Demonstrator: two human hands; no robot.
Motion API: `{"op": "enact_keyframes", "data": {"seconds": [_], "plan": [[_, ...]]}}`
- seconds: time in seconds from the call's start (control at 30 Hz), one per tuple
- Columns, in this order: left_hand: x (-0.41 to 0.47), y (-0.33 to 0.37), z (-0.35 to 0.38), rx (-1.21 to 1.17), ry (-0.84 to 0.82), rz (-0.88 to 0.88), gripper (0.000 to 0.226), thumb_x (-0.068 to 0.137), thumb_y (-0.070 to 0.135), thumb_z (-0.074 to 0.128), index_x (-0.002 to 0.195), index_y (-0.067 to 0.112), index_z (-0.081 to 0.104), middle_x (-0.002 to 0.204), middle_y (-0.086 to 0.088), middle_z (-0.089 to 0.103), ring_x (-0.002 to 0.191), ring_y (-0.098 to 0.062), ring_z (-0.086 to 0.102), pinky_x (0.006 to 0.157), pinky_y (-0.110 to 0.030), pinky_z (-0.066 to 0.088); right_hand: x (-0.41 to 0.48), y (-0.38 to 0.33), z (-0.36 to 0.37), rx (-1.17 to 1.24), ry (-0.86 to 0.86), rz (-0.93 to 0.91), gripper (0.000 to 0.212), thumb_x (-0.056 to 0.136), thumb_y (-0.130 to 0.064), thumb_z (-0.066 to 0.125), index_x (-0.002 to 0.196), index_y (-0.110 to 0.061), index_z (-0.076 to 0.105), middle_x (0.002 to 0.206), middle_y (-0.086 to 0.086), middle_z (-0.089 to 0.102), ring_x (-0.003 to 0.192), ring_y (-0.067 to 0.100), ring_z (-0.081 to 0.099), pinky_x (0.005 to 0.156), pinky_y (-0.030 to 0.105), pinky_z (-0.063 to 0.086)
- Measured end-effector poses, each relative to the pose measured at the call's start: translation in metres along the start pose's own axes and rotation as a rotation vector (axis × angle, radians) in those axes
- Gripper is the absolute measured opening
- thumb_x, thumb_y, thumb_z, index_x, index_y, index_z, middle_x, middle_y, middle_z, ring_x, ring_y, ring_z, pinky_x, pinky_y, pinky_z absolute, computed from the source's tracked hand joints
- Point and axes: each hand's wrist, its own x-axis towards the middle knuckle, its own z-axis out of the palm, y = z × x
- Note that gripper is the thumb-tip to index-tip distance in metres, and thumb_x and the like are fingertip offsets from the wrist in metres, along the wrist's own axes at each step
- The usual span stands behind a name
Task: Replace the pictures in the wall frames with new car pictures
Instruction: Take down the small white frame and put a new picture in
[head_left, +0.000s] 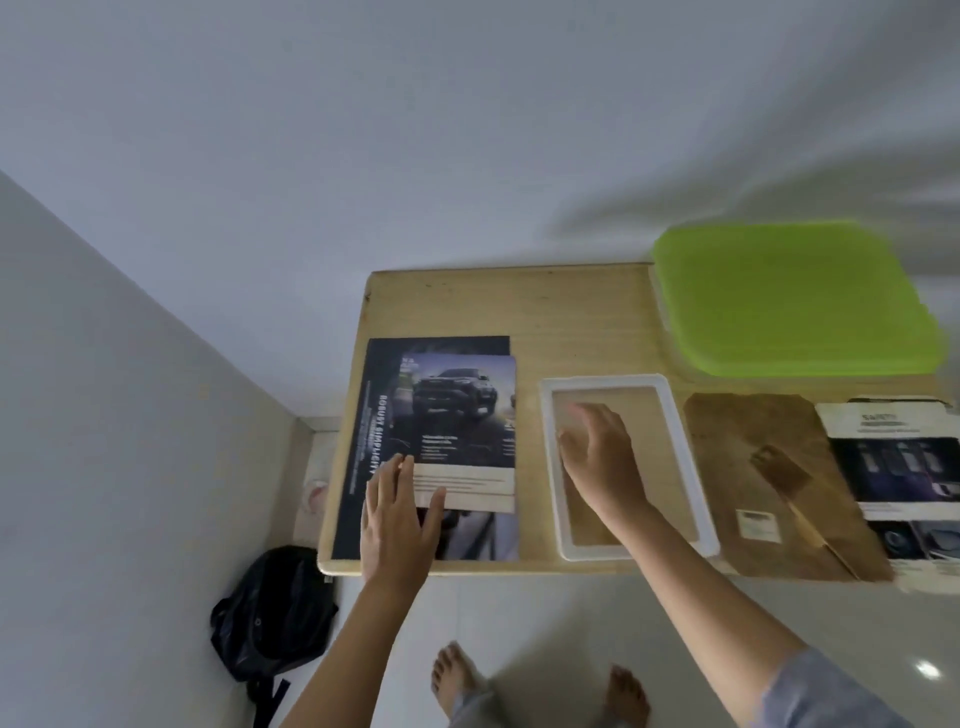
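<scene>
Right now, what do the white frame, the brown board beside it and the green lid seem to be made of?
White frame: probably plastic, smooth matte, with rounded moulded corners. Brown board: looks like pressed fibreboard, dull and mottled, with a hinged stand flap. Green lid: likely plastic, even bright colour and rounded corners; blur hides its finish.
</scene>
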Motion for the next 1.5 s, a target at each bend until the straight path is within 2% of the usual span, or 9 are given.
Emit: {"op": "enact_keyframes", "data": {"seconds": [0.1, 0.2, 0.37, 0.53, 0.8, 0.93, 1.17, 1.33, 1.5], "plan": [[0.009, -0.032, -0.004, 0.105, -0.071, 0.054, 0.088, 0.083, 0.072, 0.005, 0.146, 0.013, 0.023, 0.153, -0.005, 0.024, 0.143, -0.023, 0.016, 0.115, -0.042, 0.019, 0.039, -0.026, 0.035, -0.012, -0.083, -0.004, 0.038, 0.091, -0.011, 0.05, 0.128, -0.007, 0.047, 0.134, 0.008, 0.048, 0.128, 0.02, 0.038, 0.104, 0.024, 0.027], [0.012, -0.05, 0.0, 0.119, -0.145, 0.089, 0.082, 0.084, 0.07, 0.01, 0.148, 0.019, 0.01, 0.157, -0.003, 0.013, 0.143, -0.018, 0.001, 0.113, -0.037, 0.006, 0.071, -0.035, 0.059, -0.135, -0.159, 0.038, 0.053, 0.092, -0.017, 0.05, 0.141, -0.008, 0.031, 0.147, 0.006, 0.033, 0.138, 0.02, 0.026, 0.113, 0.033, 0.021], [0.015, -0.056, 0.0, 0.2, -0.187, 0.116, 0.07, 0.091, 0.06, 0.026, 0.144, 0.014, 0.025, 0.15, -0.008, 0.033, 0.138, -0.026, 0.027, 0.106, -0.047, 0.022, 0.089, -0.042, 0.069, -0.361, -0.232, 0.046, 0.059, 0.095, -0.024, 0.044, 0.145, -0.005, 0.02, 0.152, 0.009, 0.025, 0.14, 0.023, 0.023, 0.115, 0.035, 0.019], [0.017, -0.058, 0.001, 0.206, -0.174, 0.118, 0.07, 0.091, 0.059, 0.027, 0.144, 0.014, 0.026, 0.15, -0.008, 0.033, 0.137, -0.026, 0.029, 0.106, -0.046, 0.023, 0.092, -0.045, 0.072, -0.404, -0.228, 0.053, 0.058, 0.093, -0.021, 0.047, 0.144, -0.004, 0.024, 0.149, 0.01, 0.03, 0.137, 0.024, 0.029, 0.113, 0.035, 0.024], [0.017, -0.058, 0.001, 0.176, -0.193, 0.11, 0.068, 0.091, 0.058, 0.026, 0.144, 0.015, 0.027, 0.149, -0.007, 0.034, 0.137, -0.027, 0.029, 0.105, -0.046, 0.025, 0.1, -0.057, 0.056, -0.028, -0.014, 0.162, 0.038, 0.082, -0.005, 0.059, 0.12, -0.007, 0.054, 0.116, 0.009, 0.052, 0.102, 0.02, 0.049, 0.081, 0.022, 0.036], [0.018, -0.058, 0.001, 0.176, -0.195, 0.111, 0.068, 0.092, 0.058, 0.024, 0.143, 0.015, 0.029, 0.148, -0.007, 0.036, 0.137, -0.025, 0.027, 0.105, -0.046, 0.025, 0.093, -0.062, 0.046, 0.244, -0.126, 0.325, 0.034, 0.09, -0.013, 0.053, 0.123, -0.016, 0.05, 0.093, 0.002, 0.056, 0.064, 0.016, 0.047, 0.055, 0.024, 0.037], [0.026, -0.042, -0.013, 0.011, -0.18, 0.091, 0.087, 0.08, 0.072, 0.001, 0.148, 0.019, 0.015, 0.157, -0.002, 0.006, 0.14, -0.012, -0.014, 0.113, -0.035, -0.002, 0.081, -0.063, 0.03, 0.336, -0.082, 0.336, 0.032, 0.091, -0.008, 0.051, 0.119, -0.022, 0.051, 0.097, 0.022, 0.062, 0.057, 0.024, 0.052, 0.052, 0.03, 0.046], [0.039, 0.017, -0.041, -0.162, -0.218, 0.35, 0.075, 0.084, 0.068, 0.012, 0.146, 0.026, 0.023, 0.154, 0.004, 0.019, 0.143, -0.012, 0.011, 0.113, -0.032, 0.015, 0.083, -0.076, 0.01, 0.387, 0.001, 0.324, 0.03, 0.091, -0.008, 0.05, 0.12, -0.016, 0.051, 0.079, 0.012, 0.047, 0.056, 0.019, 0.048, 0.042, 0.017, 0.047], [0.036, 0.059, -0.053, -0.252, -0.132, 0.54, 0.065, 0.091, 0.061, 0.019, 0.137, 0.022, 0.043, 0.143, -0.001, 0.044, 0.133, -0.017, 0.038, 0.104, -0.032, 0.037, 0.077, -0.084, -0.021, 0.434, 0.122, 0.31, 0.031, 0.092, -0.005, 0.048, 0.121, -0.013, 0.048, 0.089, 0.007, 0.047, 0.061, 0.017, 0.05, 0.043, 0.013, 0.046]]}}
